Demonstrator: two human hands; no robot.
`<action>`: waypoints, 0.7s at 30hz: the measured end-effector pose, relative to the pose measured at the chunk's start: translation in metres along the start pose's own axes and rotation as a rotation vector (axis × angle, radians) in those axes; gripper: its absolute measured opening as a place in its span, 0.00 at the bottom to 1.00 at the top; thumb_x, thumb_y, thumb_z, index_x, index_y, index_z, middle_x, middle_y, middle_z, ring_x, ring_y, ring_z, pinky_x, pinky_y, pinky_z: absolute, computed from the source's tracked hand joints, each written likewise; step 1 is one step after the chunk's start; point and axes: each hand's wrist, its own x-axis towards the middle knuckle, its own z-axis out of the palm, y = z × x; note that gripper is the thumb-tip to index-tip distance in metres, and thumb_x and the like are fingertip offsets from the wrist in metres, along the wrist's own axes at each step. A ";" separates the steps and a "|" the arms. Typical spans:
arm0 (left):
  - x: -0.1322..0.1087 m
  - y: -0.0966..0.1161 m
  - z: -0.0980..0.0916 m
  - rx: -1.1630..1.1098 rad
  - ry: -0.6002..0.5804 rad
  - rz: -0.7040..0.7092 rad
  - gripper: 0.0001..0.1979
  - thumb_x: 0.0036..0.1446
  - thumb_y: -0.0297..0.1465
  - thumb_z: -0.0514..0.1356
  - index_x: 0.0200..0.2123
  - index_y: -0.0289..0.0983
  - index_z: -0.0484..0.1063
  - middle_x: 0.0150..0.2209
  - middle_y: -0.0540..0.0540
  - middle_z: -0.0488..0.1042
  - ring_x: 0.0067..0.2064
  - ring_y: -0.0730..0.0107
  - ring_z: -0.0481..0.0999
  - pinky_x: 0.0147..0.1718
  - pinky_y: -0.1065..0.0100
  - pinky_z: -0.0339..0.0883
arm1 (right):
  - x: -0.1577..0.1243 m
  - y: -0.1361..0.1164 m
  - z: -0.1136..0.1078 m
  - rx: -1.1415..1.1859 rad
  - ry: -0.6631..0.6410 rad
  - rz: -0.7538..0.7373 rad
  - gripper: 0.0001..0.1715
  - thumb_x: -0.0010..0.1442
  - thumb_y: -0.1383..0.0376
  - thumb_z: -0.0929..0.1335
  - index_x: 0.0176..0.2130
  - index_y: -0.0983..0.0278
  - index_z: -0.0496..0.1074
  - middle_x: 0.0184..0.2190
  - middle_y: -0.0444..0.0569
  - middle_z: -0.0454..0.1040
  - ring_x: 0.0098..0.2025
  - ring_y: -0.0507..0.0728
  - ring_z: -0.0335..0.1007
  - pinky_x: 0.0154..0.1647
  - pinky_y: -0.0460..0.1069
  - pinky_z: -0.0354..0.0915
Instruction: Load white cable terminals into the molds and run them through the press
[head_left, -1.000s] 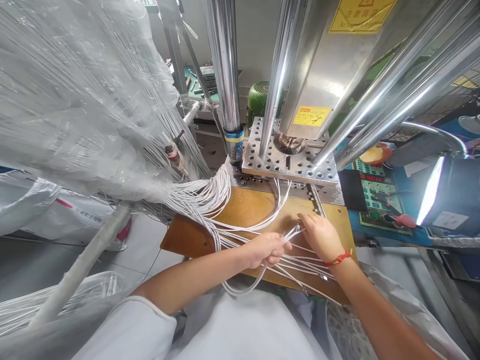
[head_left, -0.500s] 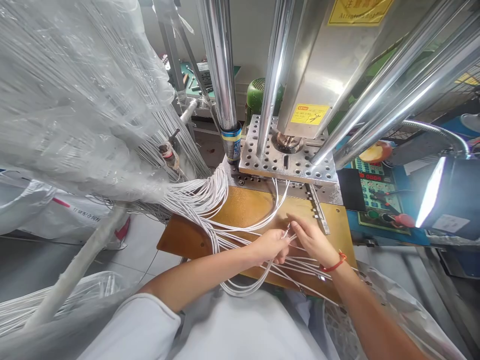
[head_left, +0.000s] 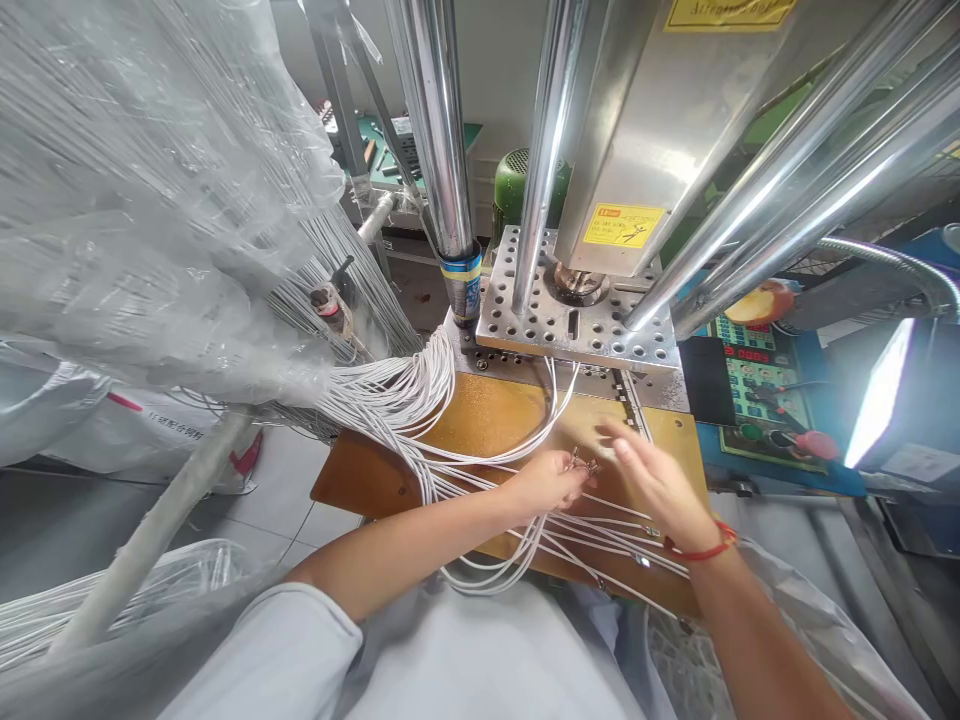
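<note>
In the head view, the left hand [head_left: 551, 485] is closed on several white cables [head_left: 491, 588], their metal ends [head_left: 589, 464] poking out past its fingers. The held cables loop down over the near edge of the board [head_left: 487, 400]. The right hand [head_left: 660, 490], slightly blurred, has its fingers loosely extended just beside those ends. A cable bundle [head_left: 424, 390] lies left, near the steel plate [head_left: 499, 325].
</note>
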 end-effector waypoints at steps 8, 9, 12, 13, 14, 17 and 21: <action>0.019 0.010 -0.007 0.228 0.152 -0.055 0.16 0.50 0.40 0.53 0.32 0.31 0.67 0.15 0.57 0.54 0.17 0.83 0.51 0.18 0.77 0.47 | 0.003 0.053 -0.006 -0.652 0.174 0.297 0.17 0.55 0.58 0.57 0.35 0.69 0.64 0.30 0.56 0.68 0.33 0.60 0.65 0.31 0.51 0.60; 0.021 0.011 -0.007 0.269 0.178 -0.059 0.16 0.49 0.40 0.53 0.32 0.31 0.68 0.15 0.57 0.55 0.17 0.83 0.52 0.18 0.77 0.48 | 0.000 0.052 -0.004 -0.615 0.181 0.329 0.17 0.55 0.59 0.57 0.36 0.69 0.63 0.30 0.55 0.69 0.32 0.60 0.66 0.30 0.50 0.60; 0.028 0.010 -0.008 0.367 0.213 -0.053 0.17 0.49 0.40 0.54 0.33 0.31 0.69 0.15 0.56 0.55 0.18 0.82 0.53 0.20 0.76 0.49 | -0.016 0.043 0.003 -0.424 0.175 0.359 0.20 0.55 0.59 0.56 0.43 0.68 0.61 0.30 0.53 0.70 0.30 0.58 0.67 0.28 0.48 0.59; 0.030 0.009 -0.008 0.389 0.209 -0.051 0.17 0.49 0.40 0.54 0.33 0.31 0.69 0.15 0.56 0.55 0.18 0.82 0.52 0.20 0.76 0.49 | -0.022 0.039 0.006 -0.364 0.168 0.347 0.21 0.56 0.59 0.56 0.46 0.67 0.60 0.31 0.52 0.71 0.30 0.57 0.67 0.28 0.47 0.59; 0.032 0.007 -0.007 0.410 0.200 -0.050 0.17 0.49 0.39 0.53 0.33 0.31 0.69 0.15 0.56 0.55 0.18 0.82 0.52 0.20 0.76 0.49 | -0.027 0.036 0.009 -0.316 0.160 0.328 0.22 0.56 0.59 0.55 0.47 0.66 0.59 0.32 0.51 0.71 0.30 0.56 0.67 0.28 0.47 0.59; 0.038 0.001 -0.005 0.468 0.170 -0.043 0.15 0.49 0.37 0.53 0.31 0.31 0.69 0.15 0.56 0.55 0.17 0.82 0.52 0.19 0.76 0.48 | -0.035 0.027 0.017 -0.232 0.161 0.289 0.23 0.56 0.60 0.55 0.50 0.63 0.59 0.35 0.50 0.71 0.30 0.55 0.67 0.29 0.46 0.59; 0.043 -0.004 -0.001 0.547 0.151 -0.061 0.12 0.49 0.36 0.52 0.27 0.32 0.68 0.14 0.56 0.55 0.17 0.81 0.54 0.18 0.76 0.46 | -0.035 0.025 0.027 -0.162 0.190 0.253 0.23 0.57 0.60 0.55 0.51 0.64 0.59 0.35 0.51 0.71 0.29 0.55 0.66 0.30 0.46 0.58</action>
